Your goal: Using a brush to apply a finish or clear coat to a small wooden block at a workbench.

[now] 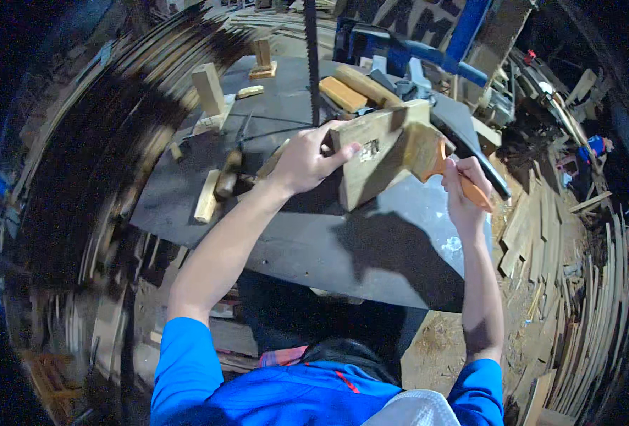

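Left hand (306, 162) gripped the wood block (371, 153) at frame centre, fingers wrapped over its left edge, thumb pressed on the face. Block stood tilted on the dark surface (293, 241), long axis running lower left to upper right. Right hand (463, 188) had fingers closed round the orange handle of a paintbrush (428, 153), bristles touching the block's right side. Wood offcuts (208, 92) lay upper left.

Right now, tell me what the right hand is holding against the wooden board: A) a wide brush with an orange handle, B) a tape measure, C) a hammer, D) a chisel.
A: the right hand grips a wide brush by its orange handle, bristles on the wooden board that the left hand steadies.
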The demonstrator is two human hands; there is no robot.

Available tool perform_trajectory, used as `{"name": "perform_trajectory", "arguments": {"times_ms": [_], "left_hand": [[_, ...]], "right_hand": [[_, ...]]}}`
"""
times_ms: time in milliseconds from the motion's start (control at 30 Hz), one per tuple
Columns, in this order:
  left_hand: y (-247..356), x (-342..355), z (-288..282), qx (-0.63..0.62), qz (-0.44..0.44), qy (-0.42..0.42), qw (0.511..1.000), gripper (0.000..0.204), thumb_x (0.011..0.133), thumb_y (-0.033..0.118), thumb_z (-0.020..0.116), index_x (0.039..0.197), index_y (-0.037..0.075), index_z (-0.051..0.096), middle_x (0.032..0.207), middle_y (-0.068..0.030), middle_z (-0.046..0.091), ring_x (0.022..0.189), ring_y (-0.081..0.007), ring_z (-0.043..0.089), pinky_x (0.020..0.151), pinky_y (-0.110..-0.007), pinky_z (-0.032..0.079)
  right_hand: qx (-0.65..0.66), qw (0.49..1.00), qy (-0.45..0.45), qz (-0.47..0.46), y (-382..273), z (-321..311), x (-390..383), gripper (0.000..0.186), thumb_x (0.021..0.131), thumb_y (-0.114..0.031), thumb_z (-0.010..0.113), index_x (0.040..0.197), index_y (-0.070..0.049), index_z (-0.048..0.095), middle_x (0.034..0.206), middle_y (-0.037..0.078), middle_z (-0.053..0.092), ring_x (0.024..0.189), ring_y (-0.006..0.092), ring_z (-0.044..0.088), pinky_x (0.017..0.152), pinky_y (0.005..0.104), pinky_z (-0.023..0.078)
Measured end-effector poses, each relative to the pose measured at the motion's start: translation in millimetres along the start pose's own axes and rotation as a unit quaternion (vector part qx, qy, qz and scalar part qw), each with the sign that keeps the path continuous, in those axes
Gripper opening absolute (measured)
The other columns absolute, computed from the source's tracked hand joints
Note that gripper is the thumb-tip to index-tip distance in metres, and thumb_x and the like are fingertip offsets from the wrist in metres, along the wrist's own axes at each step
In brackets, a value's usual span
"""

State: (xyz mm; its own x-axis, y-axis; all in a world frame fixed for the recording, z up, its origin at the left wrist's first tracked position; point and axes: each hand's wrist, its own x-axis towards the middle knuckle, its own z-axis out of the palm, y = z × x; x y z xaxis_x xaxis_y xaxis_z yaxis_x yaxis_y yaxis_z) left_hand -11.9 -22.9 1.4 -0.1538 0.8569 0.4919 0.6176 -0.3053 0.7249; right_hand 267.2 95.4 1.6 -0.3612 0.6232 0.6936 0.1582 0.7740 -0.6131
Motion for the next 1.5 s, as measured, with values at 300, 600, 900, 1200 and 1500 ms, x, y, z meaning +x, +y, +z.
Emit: {"name": "perform_trajectory", "arguments": {"times_ms": [300, 600, 900, 1200, 1500], "left_hand": [[-7.9, 5.6, 9.6, 0.025, 0.000, 0.021, 0.999, 0.056, 0.092, 0.045, 0.068, 0.123, -0.001, 0.062, 0.089, -0.0137, 0.072, 0.077, -0.0133, 0.066, 0.070, -0.031, 0.053], [-3.6, 1.5, 11.1, 0.014, 0.040, 0.019, 0.999, 0.056, 0.092, 0.046, 0.068, 0.123, 0.000, 0.061, 0.089, -0.0151, 0.072, 0.076, -0.0175, 0.069, 0.070, -0.033, 0.054], [-1.9, 2.1, 9.1, 0.044, 0.012, 0.019, 0.999, 0.052, 0.093, 0.043, 0.067, 0.121, -0.001, 0.062, 0.091, -0.0138, 0.074, 0.077, -0.0153, 0.068, 0.071, -0.032, 0.054], [8.3, -0.7, 9.8, -0.022, -0.023, -0.002, 0.999, 0.050, 0.093, 0.040, 0.067, 0.119, -0.003, 0.062, 0.102, -0.0159, 0.073, 0.095, -0.0191, 0.069, 0.085, -0.034, 0.052], [9.6, 3.8, 16.5, 0.001, 0.043, 0.018, 0.999, 0.055, 0.091, 0.047, 0.067, 0.122, 0.002, 0.061, 0.087, -0.0186, 0.073, 0.073, -0.0257, 0.071, 0.068, -0.036, 0.056]], "right_hand": [[0.099, 0.977, -0.180, -0.047, -19.8, 9.9, -16.1, 0.008, 0.091, -0.002, 0.065, 0.087, 0.001, 0.059, 0.074, 0.009, 0.067, 0.063, 0.0143, 0.065, 0.058, 0.0279, 0.050], [-0.057, 0.997, 0.051, 0.030, 21.4, -9.6, 6.6, 0.018, 0.098, -0.016, 0.067, 0.087, -0.003, 0.062, 0.069, 0.001, 0.062, 0.065, 0.0040, 0.055, 0.058, 0.0239, 0.044], [0.068, 0.960, -0.215, -0.165, -49.9, 21.4, -20.2, 0.010, 0.084, -0.003, 0.074, 0.084, -0.003, 0.064, 0.076, 0.011, 0.070, 0.067, 0.0209, 0.070, 0.060, 0.0321, 0.053], [-0.112, 0.992, 0.039, 0.039, 40.6, -23.7, 9.3, 0.009, 0.097, -0.011, 0.067, 0.095, -0.002, 0.066, 0.080, 0.003, 0.069, 0.071, 0.0062, 0.061, 0.064, 0.0229, 0.048], [0.053, 0.997, -0.025, 0.050, -8.6, -11.6, -6.1, 0.013, 0.095, -0.010, 0.067, 0.089, 0.001, 0.066, 0.074, 0.007, 0.069, 0.064, 0.0084, 0.062, 0.061, 0.0242, 0.050]]}}
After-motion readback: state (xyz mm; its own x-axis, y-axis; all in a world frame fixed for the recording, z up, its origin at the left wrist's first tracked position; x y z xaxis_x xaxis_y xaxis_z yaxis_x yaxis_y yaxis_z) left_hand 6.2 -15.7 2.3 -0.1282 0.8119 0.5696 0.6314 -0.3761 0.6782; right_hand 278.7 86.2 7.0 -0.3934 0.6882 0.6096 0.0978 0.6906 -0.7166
